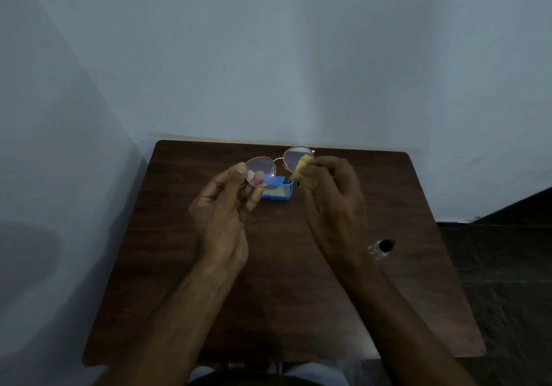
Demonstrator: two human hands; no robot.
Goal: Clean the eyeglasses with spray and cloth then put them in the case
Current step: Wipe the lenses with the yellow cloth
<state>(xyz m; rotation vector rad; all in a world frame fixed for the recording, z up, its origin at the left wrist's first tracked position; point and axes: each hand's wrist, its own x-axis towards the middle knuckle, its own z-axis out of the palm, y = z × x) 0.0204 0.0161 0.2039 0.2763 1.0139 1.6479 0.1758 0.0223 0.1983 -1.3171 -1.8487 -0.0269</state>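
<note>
We see a dark brown wooden surface (pixel 280 290). On it we find 2 things: a blue case (pixel 276 190) toward the far edge and a small black-capped bottle (pixel 382 248) near the right edge.

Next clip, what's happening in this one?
A person is wiping glasses above a table. The left hand pinches one lens, and the right hand holds a yellow cloth against the other. A blue case lies beyond the hands, apparently open. The spray bottle stands to the right, untouched. The glasses are not yet cased.
</note>
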